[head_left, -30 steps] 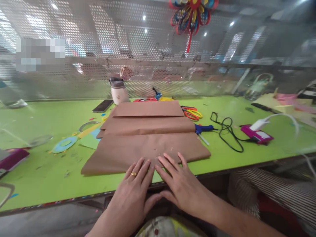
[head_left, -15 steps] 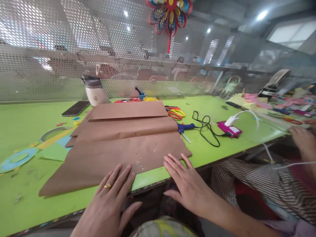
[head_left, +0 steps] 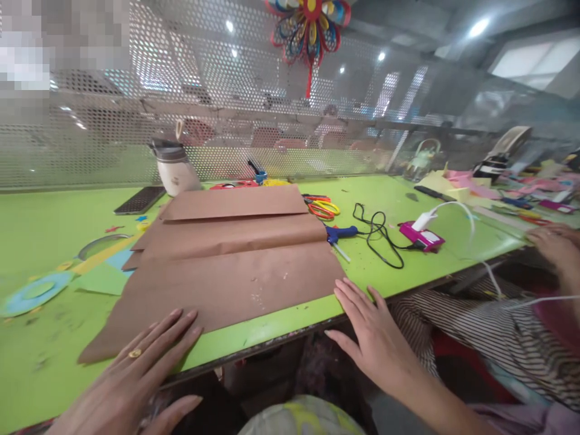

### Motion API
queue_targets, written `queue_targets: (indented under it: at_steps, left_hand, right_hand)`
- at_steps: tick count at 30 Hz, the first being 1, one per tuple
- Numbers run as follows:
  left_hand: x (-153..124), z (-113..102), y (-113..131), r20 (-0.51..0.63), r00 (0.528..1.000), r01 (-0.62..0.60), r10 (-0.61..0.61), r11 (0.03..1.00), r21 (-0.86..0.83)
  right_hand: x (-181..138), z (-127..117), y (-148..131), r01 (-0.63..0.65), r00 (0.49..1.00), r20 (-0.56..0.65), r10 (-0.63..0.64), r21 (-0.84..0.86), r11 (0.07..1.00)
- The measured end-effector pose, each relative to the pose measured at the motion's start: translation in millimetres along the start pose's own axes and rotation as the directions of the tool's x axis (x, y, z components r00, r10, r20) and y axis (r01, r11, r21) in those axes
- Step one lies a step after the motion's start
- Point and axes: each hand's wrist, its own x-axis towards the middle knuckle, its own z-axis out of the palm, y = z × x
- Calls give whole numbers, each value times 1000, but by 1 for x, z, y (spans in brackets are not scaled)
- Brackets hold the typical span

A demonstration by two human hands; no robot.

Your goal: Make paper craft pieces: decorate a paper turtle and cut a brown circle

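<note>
Brown paper (head_left: 226, 266) lies folded, mid green table (head_left: 399, 275). L hand (head_left: 131, 380) flat on its near-left corner, fingers spread. R hand (head_left: 376, 341) at near-right corner by table edge, fingers apart, holding nothing. Glue gun (head_left: 339, 232) just beyond.

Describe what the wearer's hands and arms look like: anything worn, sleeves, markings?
Both hands are bare, no gloves. The left hand wears a gold ring on one finger. The right hand shows no ring or watch, and its forearm is bare as far as the frame shows, with no sleeve in sight. Nails look short and unpainted.
</note>
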Motion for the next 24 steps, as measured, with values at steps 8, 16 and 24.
queue_targets:
  at_steps: [8,16,24]
  left_hand:
    - [-23,-47,-12,80,993,81,-81,997,3]
    - [-55,-44,-31,14,985,174,-173,984,-40]
    - [-46,-50,-43,-65,991,120,-118,993,16]
  right_hand:
    - [-16,21,13,29,993,-115,-25,31,999]
    - [-24,30,23,50,985,-167,-50,-1,999]
    - [-26,32,30,93,980,-173,-96,-22,995]
